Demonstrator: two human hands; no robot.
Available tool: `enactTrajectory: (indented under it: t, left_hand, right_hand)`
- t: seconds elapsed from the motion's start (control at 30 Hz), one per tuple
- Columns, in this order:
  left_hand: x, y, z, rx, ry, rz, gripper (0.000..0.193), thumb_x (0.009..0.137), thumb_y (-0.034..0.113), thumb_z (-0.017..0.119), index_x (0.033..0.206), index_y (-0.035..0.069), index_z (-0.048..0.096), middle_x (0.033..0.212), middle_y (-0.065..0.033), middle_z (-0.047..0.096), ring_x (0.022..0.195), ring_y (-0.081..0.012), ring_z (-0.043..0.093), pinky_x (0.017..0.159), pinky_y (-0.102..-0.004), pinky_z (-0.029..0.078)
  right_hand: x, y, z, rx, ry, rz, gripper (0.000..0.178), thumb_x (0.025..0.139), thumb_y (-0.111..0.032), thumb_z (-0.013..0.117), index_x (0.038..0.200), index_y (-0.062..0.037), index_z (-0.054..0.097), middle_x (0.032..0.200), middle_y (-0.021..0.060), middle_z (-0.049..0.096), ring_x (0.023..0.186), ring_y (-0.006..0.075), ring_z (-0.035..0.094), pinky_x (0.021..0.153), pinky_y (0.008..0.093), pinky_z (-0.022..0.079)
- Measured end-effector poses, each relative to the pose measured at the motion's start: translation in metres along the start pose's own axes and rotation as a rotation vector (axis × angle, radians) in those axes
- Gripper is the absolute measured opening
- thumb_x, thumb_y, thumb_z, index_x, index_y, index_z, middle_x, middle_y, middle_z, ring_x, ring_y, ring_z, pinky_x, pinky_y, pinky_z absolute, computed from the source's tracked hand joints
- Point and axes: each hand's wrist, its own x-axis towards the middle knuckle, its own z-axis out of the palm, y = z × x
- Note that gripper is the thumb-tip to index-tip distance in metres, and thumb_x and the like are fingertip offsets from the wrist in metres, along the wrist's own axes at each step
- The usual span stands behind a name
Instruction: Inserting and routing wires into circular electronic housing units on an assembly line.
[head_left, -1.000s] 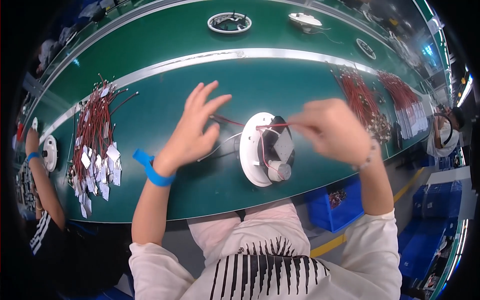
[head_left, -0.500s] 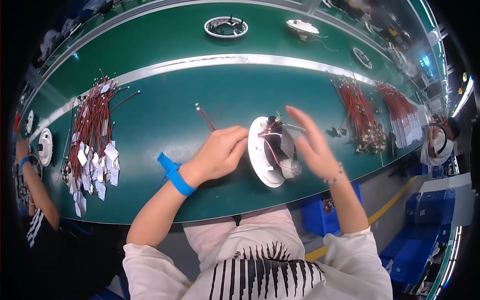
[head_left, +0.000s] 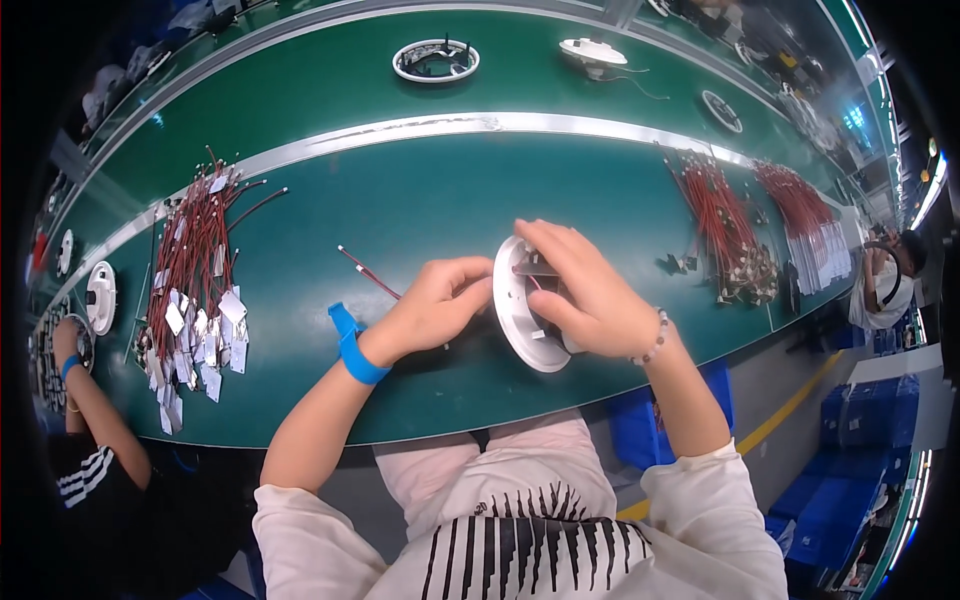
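Observation:
A white round housing (head_left: 510, 315) stands tilted on its edge in front of me, its inner parts facing right. My right hand (head_left: 585, 290) grips it from that side, fingers along the upper rim and thumb inside, covering most of the wires and dark parts. Just left of the housing, my left hand (head_left: 440, 300) is closed with its fingertips by the outer face. A short red wire cable (head_left: 368, 272) runs into this hand and sticks out beyond it toward the upper left. Whether the left fingertips touch the housing I cannot tell.
Red wire harnesses with white tags (head_left: 190, 310) lie at left; more red harness bundles (head_left: 725, 230) lie at right. A white ring (head_left: 436, 62) and a white lamp-like part (head_left: 592, 50) sit beyond the pale rail. A blue bin (head_left: 640, 430) stands below the edge. A co-worker's arm (head_left: 100, 410) is at left.
My right hand has moved left onto the housing and closed on it. The red cable has swung left and lower with my left hand. The ring beyond the rail has shifted slightly left.

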Motion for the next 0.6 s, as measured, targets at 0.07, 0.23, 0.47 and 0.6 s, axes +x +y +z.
enactTrajectory:
  t: [0.07,0.23,0.47,0.6]
  left_hand:
    - [-0.002,0.015,-0.01,-0.157,-0.037,-0.115,0.018,0.085,0.012,0.045,0.092,-0.001,0.056,0.06,0.0042,0.046,0.05,-0.0038,0.036,0.043,-0.0198,0.029]
    - [0.001,0.019,-0.003,-0.112,0.026,0.022,0.02,0.085,0.015,0.049,0.077,-0.001,0.058,0.059,0.0062,0.045,0.053,-0.0012,0.036,0.045,-0.0185,0.03]
    - [-0.055,0.086,-0.028,0.249,0.223,-0.003,0.013,0.075,0.009,0.06,0.078,-0.003,0.06,0.065,0.0018,0.053,0.054,-0.0031,0.041,0.046,-0.0187,0.032]
    - [-0.112,0.149,-0.098,0.874,0.515,-0.007,0.02,0.073,0.018,0.064,0.074,-0.001,0.062,0.059,-0.0083,0.057,0.052,-0.007,0.051,0.044,-0.0272,0.037]
  right_hand:
    - [-0.002,-0.006,-0.003,0.029,0.069,-0.015,0.046,0.076,-0.015,0.051,0.118,0.0002,0.041,0.111,0.0197,0.047,0.103,0.0331,0.045,0.091,0.0358,0.033]
    - [-0.003,-0.017,0.004,0.006,0.337,-0.101,0.037,0.066,-0.013,0.064,0.098,-0.0006,0.05,0.094,0.0153,0.05,0.083,0.0298,0.048,0.072,0.0345,0.04]
    - [-0.004,-0.001,0.011,0.21,0.373,-0.119,0.048,0.075,-0.022,0.053,0.117,-0.0014,0.041,0.127,0.0182,0.034,0.114,0.0285,0.037,0.089,0.0367,0.036]
    - [0.0,0.012,0.022,0.086,0.375,-0.024,0.04,0.072,-0.01,0.055,0.111,-0.0019,0.047,0.123,0.0167,0.038,0.109,0.03,0.042,0.087,0.0357,0.037]
